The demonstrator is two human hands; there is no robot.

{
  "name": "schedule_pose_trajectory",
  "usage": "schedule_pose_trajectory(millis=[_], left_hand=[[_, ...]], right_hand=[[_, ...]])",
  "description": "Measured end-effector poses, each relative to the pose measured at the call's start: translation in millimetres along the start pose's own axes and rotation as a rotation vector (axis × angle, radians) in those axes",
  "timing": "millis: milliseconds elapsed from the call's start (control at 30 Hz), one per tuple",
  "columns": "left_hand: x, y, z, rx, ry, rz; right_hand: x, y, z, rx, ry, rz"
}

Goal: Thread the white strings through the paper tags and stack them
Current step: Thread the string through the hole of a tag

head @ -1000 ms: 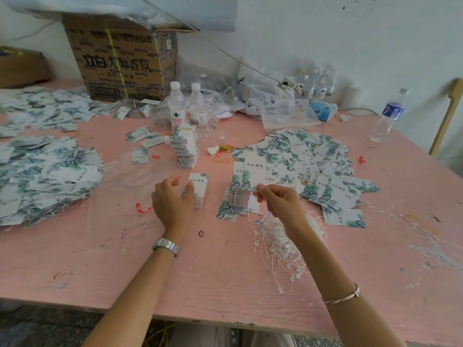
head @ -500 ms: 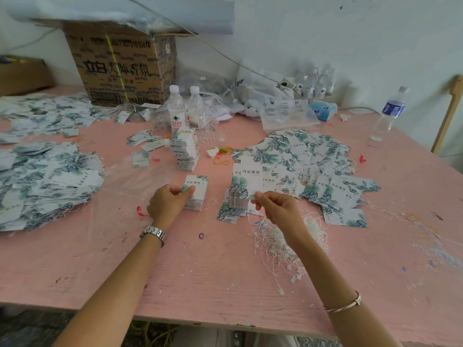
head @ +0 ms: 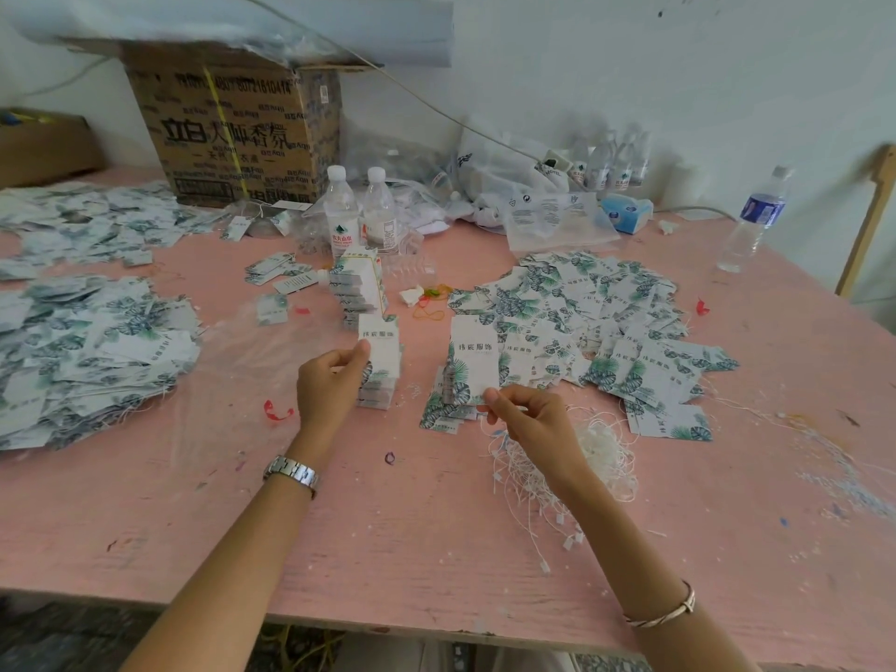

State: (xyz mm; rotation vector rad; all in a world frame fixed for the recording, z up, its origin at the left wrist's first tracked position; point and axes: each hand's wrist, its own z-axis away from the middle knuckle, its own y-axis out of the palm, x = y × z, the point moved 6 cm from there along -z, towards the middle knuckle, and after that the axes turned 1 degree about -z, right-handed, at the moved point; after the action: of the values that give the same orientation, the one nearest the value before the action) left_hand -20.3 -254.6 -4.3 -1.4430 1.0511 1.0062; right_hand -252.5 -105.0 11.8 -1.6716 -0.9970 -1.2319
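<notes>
My left hand (head: 329, 388) pinches the left edge of a white paper tag (head: 383, 344), tilted up over a small stack of tags (head: 380, 397). In my right hand (head: 526, 419), thumb and fingers pinch the bottom edge of a leaf-printed tag (head: 472, 354) held upright. Under and behind my right wrist lies a tangle of white strings (head: 601, 453). Loose unstrung tags (head: 591, 312) spread over the table to the right. A taller stack of tags (head: 359, 293) stands behind the small one.
A big heap of strung tags (head: 82, 351) covers the left of the pink table (head: 388, 540). Two water bottles (head: 359, 215), a cardboard box (head: 237, 133) and plastic bags stand at the back. Another bottle (head: 756, 220) is at the far right.
My left hand, which rested on the small stack, now has the top tag tilted up between its fingers. My right hand keeps its tag in about the same place.
</notes>
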Motion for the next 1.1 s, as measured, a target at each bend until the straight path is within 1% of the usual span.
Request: schedule_pose_trajectory(millis=[200,400,567,700,767,833,900,1100], left_hand=[[-27,24,45,0.108,-0.006,0.242],[-29,36,66,0.047,0.05,0.212],[-28,43,80,0.067,0.08,0.241],[-23,49,87,0.074,0.067,0.24],[-22,52,90,0.081,0.074,0.242],[-21,57,94,0.089,0.082,0.256],[-18,64,98,0.108,0.083,0.251],[-6,82,102,0.172,0.065,0.218]], right_hand=[[2,15,6,-0.016,-0.039,0.046],[6,22,14,0.035,-0.091,0.053],[4,21,19,0.097,-0.112,0.068],[1,17,20,0.197,-0.086,0.137],[5,8,14,0.147,-0.093,0.143],[8,-6,3,0.024,-0.081,0.068],[10,-17,-7,-0.034,-0.077,0.009],[-4,-28,-14,0.012,-0.073,-0.067]])
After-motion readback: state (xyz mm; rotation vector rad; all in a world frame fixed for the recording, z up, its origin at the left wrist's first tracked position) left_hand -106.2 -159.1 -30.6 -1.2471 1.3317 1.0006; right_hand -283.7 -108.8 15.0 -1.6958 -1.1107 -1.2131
